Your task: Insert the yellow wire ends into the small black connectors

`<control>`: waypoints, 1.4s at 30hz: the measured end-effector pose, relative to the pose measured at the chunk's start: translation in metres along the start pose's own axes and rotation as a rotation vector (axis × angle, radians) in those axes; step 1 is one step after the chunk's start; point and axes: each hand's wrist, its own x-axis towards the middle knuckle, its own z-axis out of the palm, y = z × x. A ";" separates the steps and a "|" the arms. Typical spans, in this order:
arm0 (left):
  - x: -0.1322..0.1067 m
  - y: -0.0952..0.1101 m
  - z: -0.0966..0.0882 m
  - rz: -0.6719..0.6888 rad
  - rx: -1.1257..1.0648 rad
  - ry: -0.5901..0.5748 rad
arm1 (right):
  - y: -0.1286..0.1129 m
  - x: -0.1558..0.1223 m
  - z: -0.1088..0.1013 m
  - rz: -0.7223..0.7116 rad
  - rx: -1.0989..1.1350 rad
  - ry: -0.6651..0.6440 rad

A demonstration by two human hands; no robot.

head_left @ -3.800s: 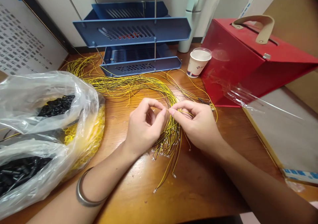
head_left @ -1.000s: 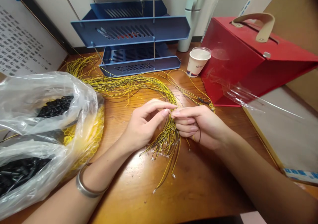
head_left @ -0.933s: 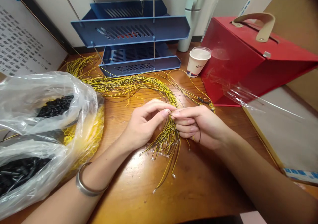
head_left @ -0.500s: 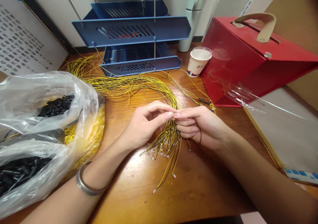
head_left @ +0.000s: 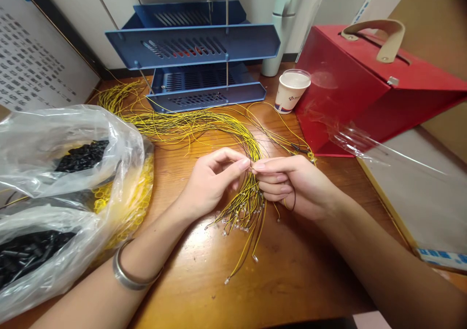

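My left hand (head_left: 211,180) pinches with thumb and forefinger the end of a thin wire above the table. Facing it, almost touching, my right hand (head_left: 295,180) also pinches the wire, its other fingers curled. A dark loop of wire (head_left: 295,200) hangs below the right palm. Behind and under both hands runs a thick bundle of yellow and black wires (head_left: 204,119), which bends toward me. Its near ends fan out on the wooden table (head_left: 204,280), tipped with small clear connectors (head_left: 255,258). The exact point held is partly hidden by my fingertips.
On the left, clear plastic bags (head_left: 124,139) hold small black parts (head_left: 83,156) and yellow rings. A blue two-tier tray rack (head_left: 197,46) stands at the back. Beside it are a pale flask (head_left: 280,37), a paper cup (head_left: 292,93) and a red box (head_left: 339,85) with a strap handle.
My left fingertips have drawn slightly left, opening a small gap between the two pinches. The right fingertips have shifted a little. The wire bundle lies as before.
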 end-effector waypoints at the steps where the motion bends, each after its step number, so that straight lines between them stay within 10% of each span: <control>1: 0.000 0.000 0.000 0.000 0.007 0.007 | 0.000 0.000 0.000 -0.007 0.008 -0.002; 15: 0.000 0.003 0.006 -0.019 0.042 0.111 | 0.003 0.003 0.003 -0.167 -0.053 0.107; 31: 0.001 0.000 0.005 -0.082 0.116 0.152 | 0.022 0.006 0.008 -0.724 -0.890 0.560; 42: 0.001 -0.003 0.004 -0.096 0.080 0.169 | 0.022 0.003 0.006 -0.814 -1.049 0.554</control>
